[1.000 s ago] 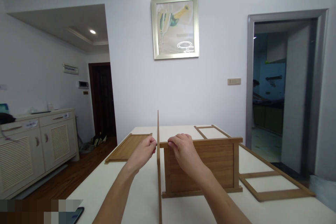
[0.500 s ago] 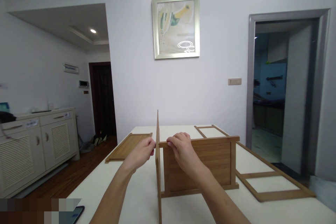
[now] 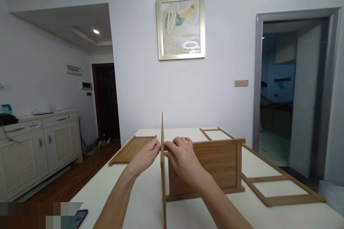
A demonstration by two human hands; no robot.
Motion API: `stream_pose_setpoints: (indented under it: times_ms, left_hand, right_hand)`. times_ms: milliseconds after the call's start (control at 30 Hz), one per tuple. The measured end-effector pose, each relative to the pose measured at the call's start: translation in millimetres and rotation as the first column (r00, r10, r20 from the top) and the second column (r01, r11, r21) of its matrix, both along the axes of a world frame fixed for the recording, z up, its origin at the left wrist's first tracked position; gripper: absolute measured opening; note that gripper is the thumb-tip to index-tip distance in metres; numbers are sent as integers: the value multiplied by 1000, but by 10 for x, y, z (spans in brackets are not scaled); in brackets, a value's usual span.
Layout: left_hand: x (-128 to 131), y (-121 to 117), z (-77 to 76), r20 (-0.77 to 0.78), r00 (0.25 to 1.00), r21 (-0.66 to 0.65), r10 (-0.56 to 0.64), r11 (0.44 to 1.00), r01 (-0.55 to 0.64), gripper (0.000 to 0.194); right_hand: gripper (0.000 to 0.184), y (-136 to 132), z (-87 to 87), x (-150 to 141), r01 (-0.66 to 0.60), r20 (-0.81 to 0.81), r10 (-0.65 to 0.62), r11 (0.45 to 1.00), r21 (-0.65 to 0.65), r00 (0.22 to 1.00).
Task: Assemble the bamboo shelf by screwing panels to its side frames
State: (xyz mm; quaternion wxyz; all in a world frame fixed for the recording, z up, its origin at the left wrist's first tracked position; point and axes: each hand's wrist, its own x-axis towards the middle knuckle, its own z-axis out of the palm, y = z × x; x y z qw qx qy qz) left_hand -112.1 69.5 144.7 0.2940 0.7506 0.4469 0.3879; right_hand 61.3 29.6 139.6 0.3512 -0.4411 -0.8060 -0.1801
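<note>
An upright wooden side frame [image 3: 162, 175], seen edge-on, stands on the white table [image 3: 142, 200]. A wooden shelf panel [image 3: 212, 168] on its long edge meets this frame from the right. My left hand [image 3: 147, 154] is closed, its fingertips against the left side of the frame; whatever they pinch there is hidden. On the other side, my right hand [image 3: 182, 155] is closed around the end of the panel's top rail, thumb and fingers touching the corner where it meets the frame.
Another wooden panel [image 3: 131, 150] lies flat at the table's left. A wooden open frame [image 3: 274, 179] lies along the right side. At the lower left is a phone [image 3: 80, 218]. A white wall [image 3: 177, 93] rises behind the table.
My right hand has slid left along the top rail to the corner at the frame. The left hand stays at the frame's other side, its fingers slightly shifted.
</note>
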Motion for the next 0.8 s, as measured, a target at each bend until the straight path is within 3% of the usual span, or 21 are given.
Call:
stream_pose_setpoints:
  times_ms: [433, 800]
  left_hand:
    - [14, 24, 0, -59, 997, 175, 44, 984, -33, 20]
    - [25, 48, -30, -12, 997, 135, 82, 988, -80, 12]
  right_hand:
    - [26, 102, -97, -10, 10, 11, -10, 999, 48, 1000]
    - [18, 105, -83, -6, -27, -20, 28, 999, 17, 999]
